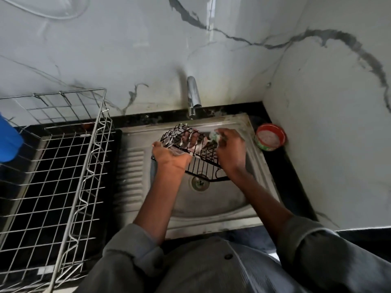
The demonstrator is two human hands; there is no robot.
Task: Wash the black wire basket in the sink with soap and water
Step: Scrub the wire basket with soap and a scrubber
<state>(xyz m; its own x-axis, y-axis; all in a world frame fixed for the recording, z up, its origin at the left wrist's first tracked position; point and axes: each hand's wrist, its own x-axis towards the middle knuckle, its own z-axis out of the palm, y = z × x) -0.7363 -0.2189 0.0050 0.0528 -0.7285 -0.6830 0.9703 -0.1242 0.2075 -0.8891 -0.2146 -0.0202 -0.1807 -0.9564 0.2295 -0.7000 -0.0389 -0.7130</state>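
Observation:
The black wire basket (pixel 202 163) is tilted over the steel sink (pixel 222 199), streaked with white suds. My left hand (pixel 169 154) grips its left end, with fingers showing through the wires. My right hand (pixel 230 149) holds a green scrubber (pixel 213 136) against the basket's upper right side. The tap (pixel 193 96) stands just behind the basket; no stream of water shows under it.
A red-rimmed tub of white soap paste (pixel 270 137) sits on the black counter right of the sink. A large steel wire dish rack (pixel 57 166) fills the counter on the left, with a blue object (pixel 8 140) at the far left edge. Marble walls close the back and right.

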